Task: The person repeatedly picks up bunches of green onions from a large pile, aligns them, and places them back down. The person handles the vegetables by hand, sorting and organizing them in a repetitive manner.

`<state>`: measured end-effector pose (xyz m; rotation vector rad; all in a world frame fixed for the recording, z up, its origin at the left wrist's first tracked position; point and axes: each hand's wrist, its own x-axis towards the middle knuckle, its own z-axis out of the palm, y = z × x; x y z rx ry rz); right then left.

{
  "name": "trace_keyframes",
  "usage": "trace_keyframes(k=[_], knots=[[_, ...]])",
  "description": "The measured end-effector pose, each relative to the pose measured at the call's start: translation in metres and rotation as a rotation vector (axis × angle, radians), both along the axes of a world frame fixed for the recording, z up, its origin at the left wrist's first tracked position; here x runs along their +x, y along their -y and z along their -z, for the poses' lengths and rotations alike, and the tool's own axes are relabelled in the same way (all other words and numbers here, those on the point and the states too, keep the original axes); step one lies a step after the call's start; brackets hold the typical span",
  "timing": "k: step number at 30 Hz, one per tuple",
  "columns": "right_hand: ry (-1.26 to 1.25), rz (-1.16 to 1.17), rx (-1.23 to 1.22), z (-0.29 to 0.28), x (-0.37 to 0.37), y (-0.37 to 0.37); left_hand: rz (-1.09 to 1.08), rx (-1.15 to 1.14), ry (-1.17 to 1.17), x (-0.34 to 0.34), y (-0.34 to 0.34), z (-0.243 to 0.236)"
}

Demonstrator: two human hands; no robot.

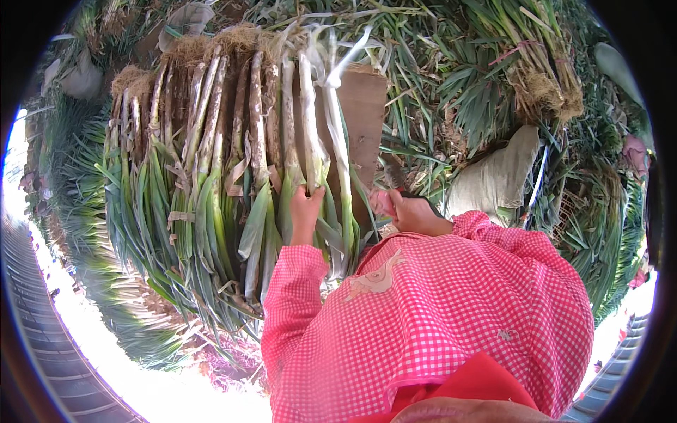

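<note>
Left hand (306, 211): grasp closed on 1 pale stalk (310, 127) of a leek-like plant, thumb and fingertips pressed in where white shaft turns to green. Shaft is extended beyond the grip, away from the body; green leaves are spread below and beside the wrist.

Right hand (416, 215): held at chest level, just right of the stalks, apart from the gripped 1. Fingers curled at a pink item (383, 203); whether it is clasped or worn cannot be told.

To the right of the gripped stalk, 1 more white stalk (338, 134) is seen, set between the 2 hands. A white strip (352, 56) is bent out near its upper end.

To the left, a row of soil-stained stalks (211, 120) is laid side by side, tangled roots (236, 37) pointed away from the body, green leaves turned toward it. Brown cardboard (368, 120) is exposed beside the white stalks.

Farther right, a beige cloth (493, 173) is crumpled on the greenery. Beyond it, a bundle (539, 67) is bound with a pink tie (518, 51), roots turned toward the body. A red-and-white checked smock (451, 303) is worn.
</note>
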<state>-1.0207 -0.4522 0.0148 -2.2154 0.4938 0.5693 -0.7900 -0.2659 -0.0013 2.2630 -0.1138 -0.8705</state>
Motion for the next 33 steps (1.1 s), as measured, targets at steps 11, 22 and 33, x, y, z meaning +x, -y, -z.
trace_keyframes(k=[11,22,33], knots=[[-0.051,0.079,0.006,-0.042,0.123,0.036,0.074,0.213,0.114,-0.002,-0.013,-0.009],[-0.016,0.163,-0.031,-0.039,0.129,0.03,-0.066,0.063,0.068,0.006,-0.018,-0.009],[0.143,0.264,-0.142,-0.01,0.203,0.063,-0.391,-0.33,-0.652,-0.012,-0.034,-0.005]])
